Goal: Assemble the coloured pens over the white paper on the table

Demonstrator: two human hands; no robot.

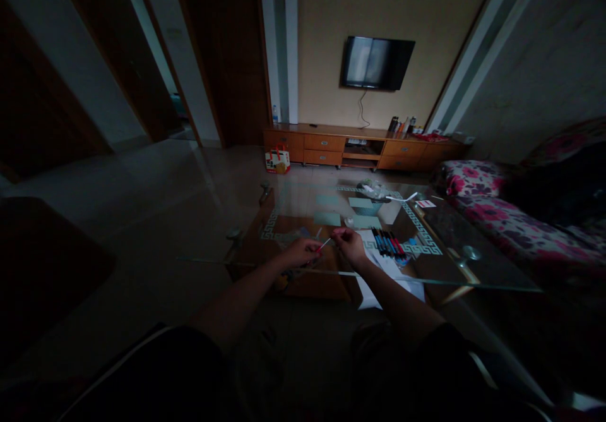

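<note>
Both hands meet over the glass worktop [473, 264]: left hand [303, 253] and right hand [348, 244], grips pinched on a thin white stick [325, 243].

Looks like I'm in somebody's living room: TV [377, 62] on the wall, low wooden cabinet [364, 146] under it, floral sofa [502, 217], glass coffee table [440, 245].

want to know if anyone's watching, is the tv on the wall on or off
Cannot tell for sure. The tv shows only pale, washed-out patches with no clear picture, which may be room reflections on a dark screen.
</note>
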